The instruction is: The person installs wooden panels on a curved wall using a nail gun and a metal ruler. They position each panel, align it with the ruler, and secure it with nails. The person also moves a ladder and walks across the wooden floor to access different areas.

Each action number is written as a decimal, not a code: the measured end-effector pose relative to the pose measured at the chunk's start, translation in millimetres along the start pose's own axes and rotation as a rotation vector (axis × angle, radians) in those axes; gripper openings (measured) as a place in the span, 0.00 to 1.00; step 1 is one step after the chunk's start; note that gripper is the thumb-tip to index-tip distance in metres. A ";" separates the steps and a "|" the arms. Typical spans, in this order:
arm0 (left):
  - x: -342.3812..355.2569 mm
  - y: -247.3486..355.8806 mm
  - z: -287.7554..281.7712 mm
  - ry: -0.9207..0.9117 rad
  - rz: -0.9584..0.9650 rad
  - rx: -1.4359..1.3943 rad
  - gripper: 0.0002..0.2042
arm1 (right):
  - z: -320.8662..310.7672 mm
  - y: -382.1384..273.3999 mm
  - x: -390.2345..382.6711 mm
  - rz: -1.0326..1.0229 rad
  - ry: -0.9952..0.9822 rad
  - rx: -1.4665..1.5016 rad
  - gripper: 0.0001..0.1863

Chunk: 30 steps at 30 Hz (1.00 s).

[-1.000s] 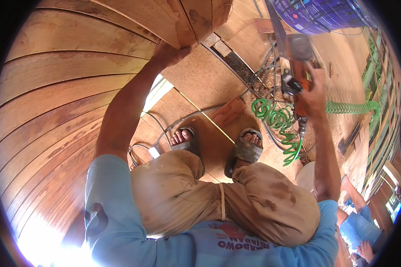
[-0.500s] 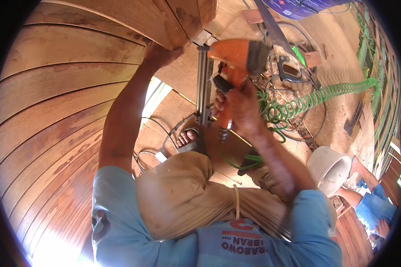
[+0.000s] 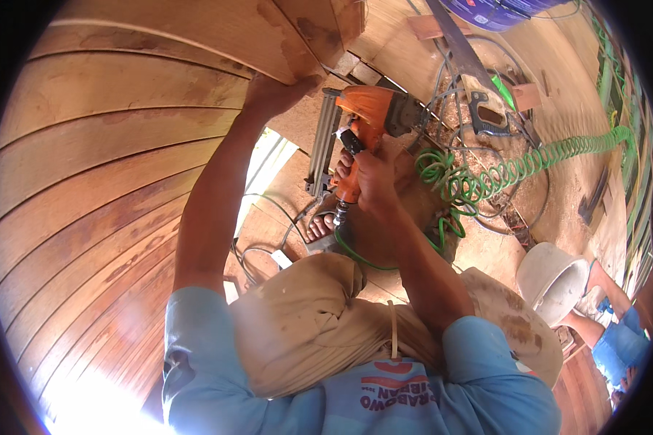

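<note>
At the left, planks (image 3: 116, 152) are running in long rows, with glare washing out their lower ends. Above them, a board (image 3: 196, 32) is extending toward the centre, and the left hand (image 3: 277, 98) is bracing it near its end; the fingers are disappearing at the wood, so how firmly they are closing cannot be told. Just right of this hand, an orange nail gun (image 3: 370, 104) is pointing its nose leftward, with its magazine extending toward the left foot (image 3: 318, 228). The right hand (image 3: 374, 174) is wrapping around the handle; the trigger finger is hard to make out. The step in hand appears to be supporting the board and presenting the nail gun; the next move is probably calling for square nose contact, fingers clear. Whether the nose is touching wood is not showing clearly. Farther right, a green coiled hose (image 3: 537, 163) is stretching away, its link to the tool passing behind the right forearm (image 3: 422, 264). The upper border is cutting off a purple bucket (image 3: 490, 10), and the dark rim is hiding most of a co-worker (image 3: 611, 349).
</note>
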<state>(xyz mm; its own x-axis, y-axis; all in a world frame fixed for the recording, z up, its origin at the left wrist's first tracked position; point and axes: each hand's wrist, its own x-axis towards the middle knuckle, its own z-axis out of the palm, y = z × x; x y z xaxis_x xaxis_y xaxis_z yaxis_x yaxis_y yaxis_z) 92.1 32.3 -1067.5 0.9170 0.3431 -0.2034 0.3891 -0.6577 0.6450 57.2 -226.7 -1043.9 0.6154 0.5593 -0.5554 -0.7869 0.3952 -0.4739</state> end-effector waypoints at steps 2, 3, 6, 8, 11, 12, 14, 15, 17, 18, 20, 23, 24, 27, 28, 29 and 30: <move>-2.4 8.9 -6.2 0.019 0.036 -0.026 0.30 | -2.3 3.9 2.3 0.001 -0.010 0.026 0.15; -3.0 12.7 -9.7 0.037 0.065 -0.044 0.29 | -3.1 6.1 3.4 0.010 -0.020 0.036 0.14; -2.9 22.8 -16.0 0.116 0.071 -0.121 0.25 | -5.1 11.4 6.7 0.021 -0.017 0.075 0.13; -6.1 27.5 -16.8 0.172 0.133 -0.026 0.24 | -5.9 13.5 9.8 0.019 -0.026 0.123 0.13; -7.7 31.9 -13.0 0.257 0.231 -0.061 0.20 | -5.9 14.5 14.8 0.014 -0.014 0.185 0.12; -6.9 32.8 -10.9 0.273 0.257 -0.100 0.18 | -5.9 13.8 16.1 0.015 -0.011 0.201 0.12; -6.1 32.2 -10.0 0.263 0.328 -0.116 0.16 | -5.6 12.0 17.5 0.030 -0.017 0.224 0.12; -6.4 31.4 -9.7 0.257 0.358 -0.121 0.15 | -4.8 11.2 17.8 0.022 -0.022 0.223 0.12; -5.6 30.0 -8.0 0.240 0.311 -0.186 0.14 | -2.8 8.7 19.1 0.021 -0.032 0.224 0.11; -5.6 29.0 -7.3 0.238 0.285 -0.241 0.13 | -1.6 7.6 19.7 0.027 -0.033 0.227 0.11; -6.2 27.0 -6.7 0.235 0.278 -0.235 0.13 | 0.5 5.1 21.8 0.029 -0.036 0.238 0.10; -7.6 22.9 -10.3 0.272 0.422 0.105 0.14 | 3.3 4.0 25.5 0.025 -0.039 0.252 0.09; -7.9 21.8 -11.4 0.279 0.467 0.224 0.14 | 3.9 3.9 27.0 0.025 -0.036 0.252 0.08; -8.6 19.7 -12.3 0.298 0.508 0.369 0.15 | 4.3 5.7 29.0 0.015 -0.053 0.283 0.08; -8.6 19.4 -12.2 0.295 0.482 0.336 0.15 | 4.2 6.8 29.4 0.004 -0.059 0.297 0.08; -9.1 19.7 -10.5 0.278 0.408 0.210 0.15 | 4.3 8.4 29.8 0.002 -0.057 0.311 0.08; -9.4 19.9 -10.2 0.259 0.365 0.134 0.15 | 4.7 10.4 30.3 -0.004 -0.051 0.322 0.08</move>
<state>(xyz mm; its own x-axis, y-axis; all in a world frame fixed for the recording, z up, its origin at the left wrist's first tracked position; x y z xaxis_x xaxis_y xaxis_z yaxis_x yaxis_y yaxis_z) 90.3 22.9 -1045.3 0.9507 0.2181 0.2203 0.0688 -0.8414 0.5361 67.4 -202.2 -1062.4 0.6219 0.5901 -0.5148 -0.7634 0.6034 -0.2307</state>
